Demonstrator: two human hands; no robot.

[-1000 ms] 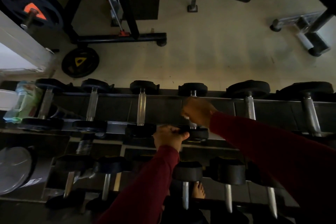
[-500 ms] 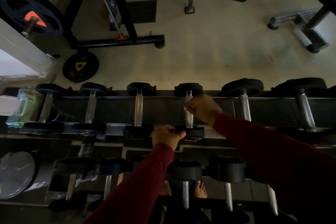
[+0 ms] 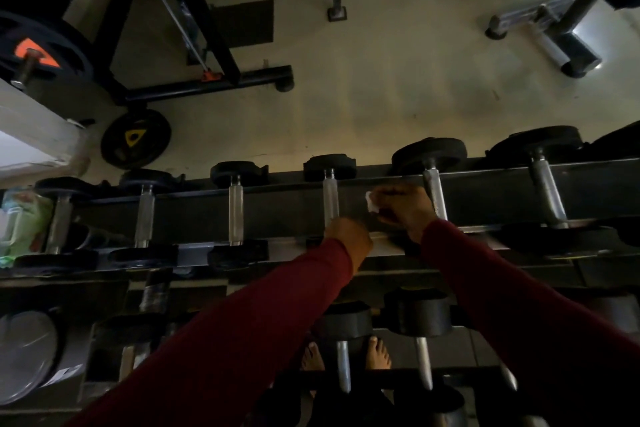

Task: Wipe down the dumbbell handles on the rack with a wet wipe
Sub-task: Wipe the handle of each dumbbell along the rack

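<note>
Lying across the top shelf of the black metal rack (image 3: 381, 215), the dumbbell with the shiny steel handle (image 3: 330, 199) points its long axis away from the person, one round black head at each end. The left hand (image 3: 348, 241) is curled around the near end of this handle. The right hand (image 3: 403, 210) pinches a crumpled white wet wipe (image 3: 371, 202) in the open gap just beside the next smooth handle (image 3: 434, 194).

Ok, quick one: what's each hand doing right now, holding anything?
Left hand: fingers curled, at the near end of a dumbbell handle; actual grip cannot be told.
Right hand: holds the white wet wipe, off the handles.
</note>
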